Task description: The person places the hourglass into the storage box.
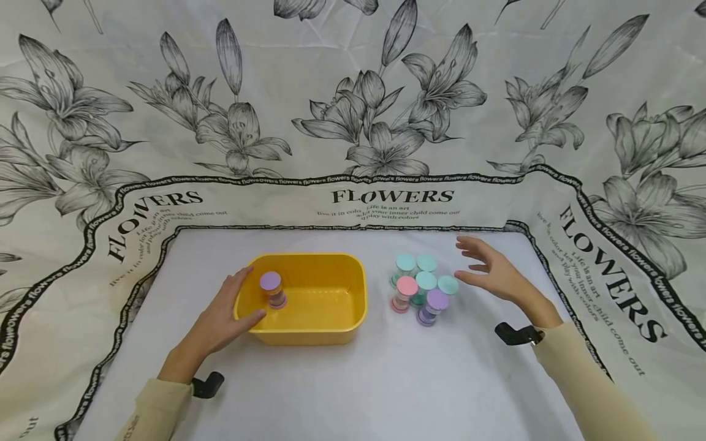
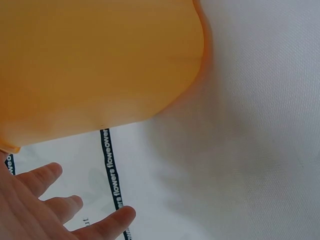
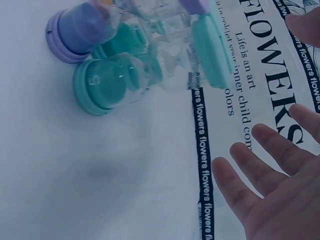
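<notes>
My left hand (image 1: pixel 219 315) rests at the left end of a yellow plastic bin (image 1: pixel 309 337), thumb over the rim. In the left wrist view, three of its fingers (image 2: pixel 107 225) extend loosely outside the bin wall. Inside the bin, near its left end, a purple-capped sand timer (image 1: pixel 271 282) stands upright. My right hand (image 1: pixel 499 274) hovers with spread fingers just right of a cluster of sand timers, holding nothing. That cluster has several teal sand timers (image 1: pixel 426 282), a pink one (image 1: pixel 407 286) and a purple one (image 1: pixel 437 300) at the front, all standing upright.
A white tabletop (image 1: pixel 386 386) lies under everything. Behind it and along both sides runs a flower-printed cloth (image 1: pixel 386 202) with black lettering. The timer cluster stands a short way right of the bin. Each wrist wears a black camera strap (image 1: pixel 518 334).
</notes>
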The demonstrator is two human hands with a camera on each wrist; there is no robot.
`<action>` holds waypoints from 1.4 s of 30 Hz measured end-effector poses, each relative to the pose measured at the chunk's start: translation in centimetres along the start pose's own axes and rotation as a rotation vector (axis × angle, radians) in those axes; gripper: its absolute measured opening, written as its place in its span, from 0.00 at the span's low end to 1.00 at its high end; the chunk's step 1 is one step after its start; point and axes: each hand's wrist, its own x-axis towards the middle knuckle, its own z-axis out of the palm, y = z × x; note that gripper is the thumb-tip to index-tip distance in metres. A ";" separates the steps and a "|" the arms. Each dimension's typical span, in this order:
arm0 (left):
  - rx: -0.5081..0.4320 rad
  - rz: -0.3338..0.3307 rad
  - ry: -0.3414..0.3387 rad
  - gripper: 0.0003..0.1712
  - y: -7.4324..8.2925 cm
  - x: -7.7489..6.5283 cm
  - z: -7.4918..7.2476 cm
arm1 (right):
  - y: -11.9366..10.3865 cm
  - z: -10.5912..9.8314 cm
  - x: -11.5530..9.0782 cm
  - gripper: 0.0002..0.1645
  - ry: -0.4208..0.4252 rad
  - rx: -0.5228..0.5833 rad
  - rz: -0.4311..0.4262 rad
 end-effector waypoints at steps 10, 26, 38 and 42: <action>-0.005 0.004 -0.001 0.56 0.0 0.1 0.1 | 3.0 2.7 -1.8 0.42 -0.040 0.072 0.027; -0.016 -0.006 -0.003 0.56 -0.1 0.1 0.2 | 3.7 4.0 -1.9 0.28 -0.041 0.077 0.050; -0.035 0.013 0.006 0.57 -0.3 0.2 0.3 | 3.5 3.6 -1.8 0.30 -0.068 0.150 0.118; -0.032 0.012 0.006 0.57 -0.2 0.2 0.3 | 3.5 3.2 -1.8 0.30 -0.054 0.141 0.117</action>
